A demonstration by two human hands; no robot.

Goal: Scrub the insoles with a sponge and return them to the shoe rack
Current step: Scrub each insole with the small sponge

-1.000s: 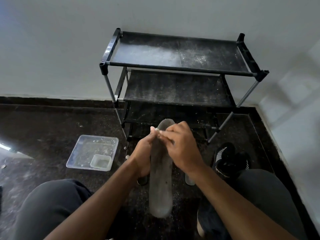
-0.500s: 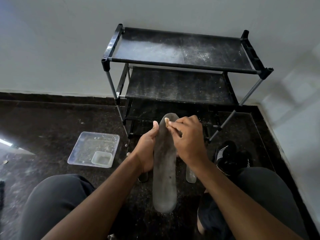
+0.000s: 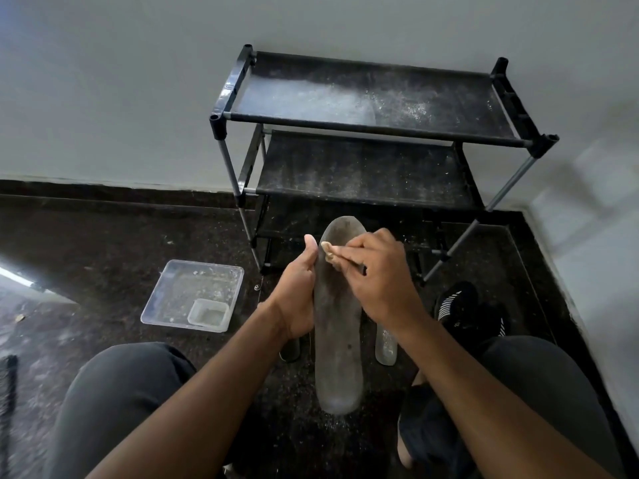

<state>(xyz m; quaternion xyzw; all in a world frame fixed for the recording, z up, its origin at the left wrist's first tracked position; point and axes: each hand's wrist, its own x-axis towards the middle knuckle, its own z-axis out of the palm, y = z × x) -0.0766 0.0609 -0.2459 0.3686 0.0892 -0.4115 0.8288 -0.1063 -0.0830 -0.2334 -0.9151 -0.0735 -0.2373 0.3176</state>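
Observation:
A long grey insole (image 3: 337, 344) is held upright-lengthwise in front of me, toe end pointing at the shoe rack. My left hand (image 3: 298, 295) grips its left edge at mid-length, thumb up along the side. My right hand (image 3: 377, 276) presses a small pale sponge (image 3: 328, 252) against the insole's upper part. A second grey insole (image 3: 385, 345) lies on the floor under my right wrist, partly hidden. The black three-tier shoe rack (image 3: 373, 98) stands against the wall behind the insole, its shelves dusty and bare.
A clear plastic tray (image 3: 179, 292) holding a small clear tub (image 3: 208, 314) sits on the dark speckled floor at the left. A black shoe with white stripes (image 3: 460, 305) lies right of my hands. My knees fill the bottom corners. A wall rises at the right.
The camera view shifted slightly. My right hand with the sponge slid a little across the insole's upper part; my left hand kept its grip on the edge.

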